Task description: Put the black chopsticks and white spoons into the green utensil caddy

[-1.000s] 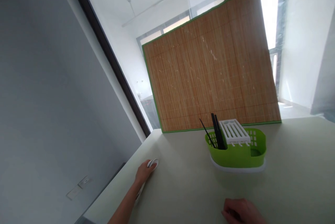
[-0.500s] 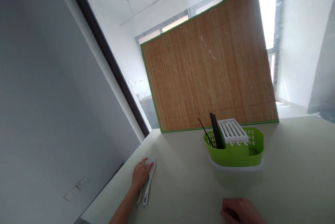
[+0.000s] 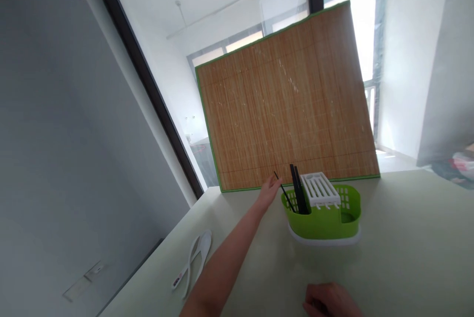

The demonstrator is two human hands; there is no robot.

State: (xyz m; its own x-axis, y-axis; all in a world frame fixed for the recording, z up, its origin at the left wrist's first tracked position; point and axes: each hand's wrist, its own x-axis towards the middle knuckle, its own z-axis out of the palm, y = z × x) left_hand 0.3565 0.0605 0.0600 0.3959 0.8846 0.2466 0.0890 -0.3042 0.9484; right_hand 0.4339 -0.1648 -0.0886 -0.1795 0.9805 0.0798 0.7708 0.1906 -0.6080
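Left hand [image 3: 269, 191], centre of frame: ungloved, small in view, with slender fingers and finer detail blurred. Left forearm [image 3: 231, 253], lower centre: bare from wrist to bottom edge, smooth in outline, broadening downward. Right hand [image 3: 329, 299], bottom edge, right of centre: ungloved, rounded in contour, partly shadowed.

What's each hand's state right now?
Left hand: at the thin stick; whether closed on it cannot be told.
Right hand: curled closed, nothing visible in it.
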